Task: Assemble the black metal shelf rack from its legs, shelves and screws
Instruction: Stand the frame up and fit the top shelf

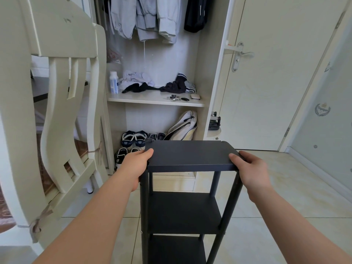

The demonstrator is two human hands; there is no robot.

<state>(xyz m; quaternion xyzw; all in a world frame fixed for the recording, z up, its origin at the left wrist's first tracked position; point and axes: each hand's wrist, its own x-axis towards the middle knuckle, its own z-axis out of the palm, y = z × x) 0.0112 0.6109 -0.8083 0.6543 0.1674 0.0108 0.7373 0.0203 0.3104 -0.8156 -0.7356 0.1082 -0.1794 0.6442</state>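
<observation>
The black metal shelf rack (pixel 182 212) stands upright on the tiled floor in front of me, with three shelves joined by round black legs (pixel 231 204). My left hand (pixel 136 164) grips the left edge of the top shelf (pixel 190 154), thumb lying on its surface and fingers hidden under it. On the opposite side my right hand (pixel 251 168) grips the top shelf's right edge the same way. The rack's feet are out of view below the frame. No loose screws are visible.
A cream wooden chair (pixel 62 111) stands close on the left. An open wardrobe (pixel 158 100) with hanging clothes, keys and shoes (pixel 134 139) is straight behind the rack. A white door (pixel 266 73) is at the right, with pale floor tiles (pixel 276 197) around the rack.
</observation>
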